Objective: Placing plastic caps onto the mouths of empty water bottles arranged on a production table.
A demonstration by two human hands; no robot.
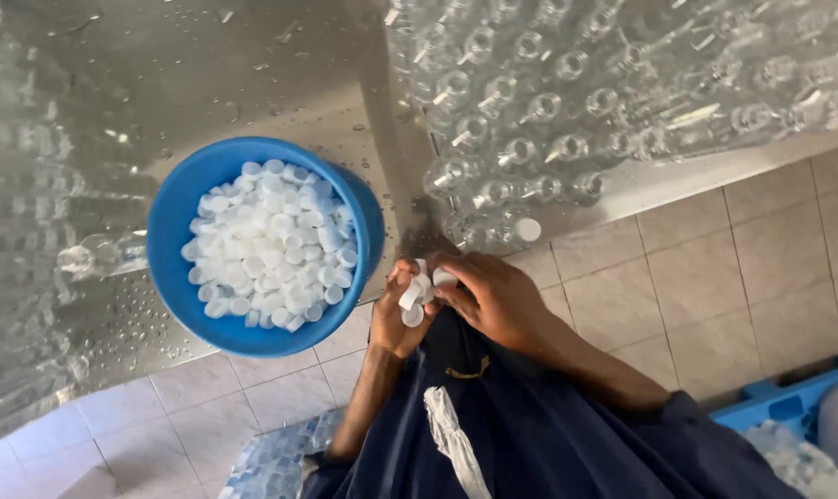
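A wet steel tabletop (86, 102) fills the far and left part of the scene, beaded with water drops. On its far right side lie rows of clear plastic bottles (548, 102), packed side by side with their open necks turned toward the near edge; one bottle (502, 229) at the near end of the stack already wears a white cap. Below the tabletop edge runs a beige tiled floor (715, 277). A round blue bowl (174, 217) sits on the tabletop near its near edge, left of the hands, heaped with white bottle caps (271, 245). A blue crate (789, 402) shows at the near right.

The left hand (396, 319) is cupped shut around a small cluster of white caps (414, 298), just right of the bowl. The right hand (493, 296) touches that cluster, its fingertips pinched on one of the caps, close under the capped bottle.
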